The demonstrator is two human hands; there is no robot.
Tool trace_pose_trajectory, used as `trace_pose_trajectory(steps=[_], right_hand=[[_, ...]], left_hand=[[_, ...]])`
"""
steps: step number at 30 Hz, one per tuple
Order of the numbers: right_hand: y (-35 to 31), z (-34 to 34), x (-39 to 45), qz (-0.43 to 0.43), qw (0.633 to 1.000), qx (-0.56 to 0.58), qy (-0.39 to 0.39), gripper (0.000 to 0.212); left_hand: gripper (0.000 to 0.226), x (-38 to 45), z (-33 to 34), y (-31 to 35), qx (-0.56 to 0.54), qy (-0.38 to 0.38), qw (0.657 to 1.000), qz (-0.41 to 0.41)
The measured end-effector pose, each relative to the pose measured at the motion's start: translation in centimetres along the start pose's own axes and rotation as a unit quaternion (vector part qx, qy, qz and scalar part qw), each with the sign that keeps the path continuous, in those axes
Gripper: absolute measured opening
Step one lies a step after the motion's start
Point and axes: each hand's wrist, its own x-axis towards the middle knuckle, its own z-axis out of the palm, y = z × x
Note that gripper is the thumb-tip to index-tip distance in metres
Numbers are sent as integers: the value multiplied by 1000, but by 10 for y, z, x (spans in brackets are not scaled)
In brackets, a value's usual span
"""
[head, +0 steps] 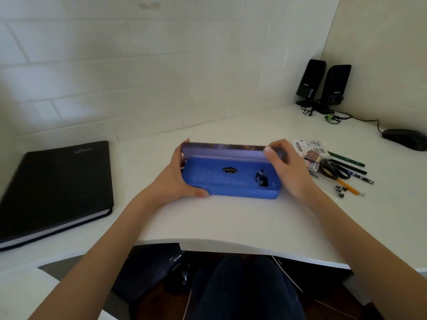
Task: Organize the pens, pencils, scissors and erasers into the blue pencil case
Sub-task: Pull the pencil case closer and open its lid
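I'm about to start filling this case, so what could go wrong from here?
1. The lid stands only partly raised under the right hand; let go, it may drop shut on fingers or pencils.
2. The stationery pile lies tangled to the right; pulling the scissors could scatter the small loose bits.

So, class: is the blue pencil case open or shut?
Open. The blue pencil case has its lid raised, showing the blue inside; both hands grip it.

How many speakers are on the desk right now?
2: the left speaker and the right speaker stand side by side in the far right corner, against the wall.
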Motion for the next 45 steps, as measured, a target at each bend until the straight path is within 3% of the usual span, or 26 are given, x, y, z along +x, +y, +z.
trace_pose_trajectory(steps=[5, 9, 13, 17, 18, 20, 22, 24, 26, 29, 32, 36, 40, 45], right_hand=[[-5, 10, 38, 55, 996, -46, 61, 53], [-6, 15, 58, 70, 956, -269, 89, 53], [0, 25, 69, 84, 934, -346, 0, 35], [0, 26, 69, 38, 869, -491, -56, 36], [-4, 24, 66, 3, 875, -482, -40, 39], [-15, 19, 53, -85, 922, -376, -20, 36], [-26, 16, 29, -136, 960, -232, -83, 27], [-25, 19, 2, -149, 955, -194, -170, 22], [-12, 27, -12, -165, 953, -194, -165, 21], [-14, 34, -16, -85, 984, -114, -103, 15], [-24, 37, -13, -36, 991, -80, -106, 9], [-33, 34, -7, -3, 995, -54, -89, 6], [-31, 35, -4, 24, 996, -35, -83, 6], [-33, 32, -9, 2, 999, -14, -47, 21]], left_hand=[[133, 1, 7, 2, 21, -11, 999, 28], [134, -1, 8, 0, 146, 12, 989, 14], [117, -5, 9, 2, 175, -1, 984, 35], [105, -6, 8, 4, 157, 15, 987, 27], [104, -6, 8, 5, 156, 18, 987, 26], [108, -6, 8, 6, 148, 19, 989, 17], [112, -4, 8, 5, 144, 27, 989, 11], [114, -2, 8, 6, 144, 45, 989, 4], [116, -2, 8, 6, 142, 60, 988, -4], [111, -3, 8, 6, 151, 69, 986, -3], [116, -3, 7, 5, 138, 70, 988, -9], [118, -1, 4, 1, 87, 80, 993, -26], [115, 1, 5, 1, 123, 81, 989, -1], [118, 3, 3, -4, 71, 84, 994, -28]])
